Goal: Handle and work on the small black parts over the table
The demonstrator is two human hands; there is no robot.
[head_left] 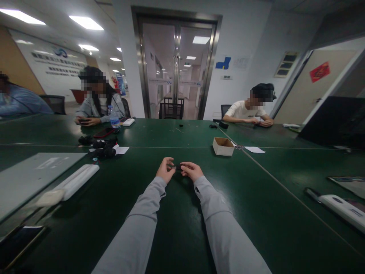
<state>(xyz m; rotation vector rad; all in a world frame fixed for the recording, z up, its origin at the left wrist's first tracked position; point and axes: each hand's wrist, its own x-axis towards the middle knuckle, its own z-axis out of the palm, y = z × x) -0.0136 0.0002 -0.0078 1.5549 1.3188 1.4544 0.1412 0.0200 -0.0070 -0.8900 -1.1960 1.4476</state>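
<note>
A small black object (178, 167) is held between my two hands, a little above or on the green table (182, 220); its kind is too small to make out. My left hand (166, 170) pinches its left end, the thumb near it and the forefinger curved above. From the other side, my right hand (191, 171) grips it with thumb and fingertips. Both arms reach straight forward in light grey sleeves.
An open cardboard box (223, 147) stands ahead to the right. Black items (104, 148) lie in a cluster ahead left, near a water bottle (114, 118). A white power strip (81, 182) lies left, a phone (21, 243) nearer. Other people sit across the table.
</note>
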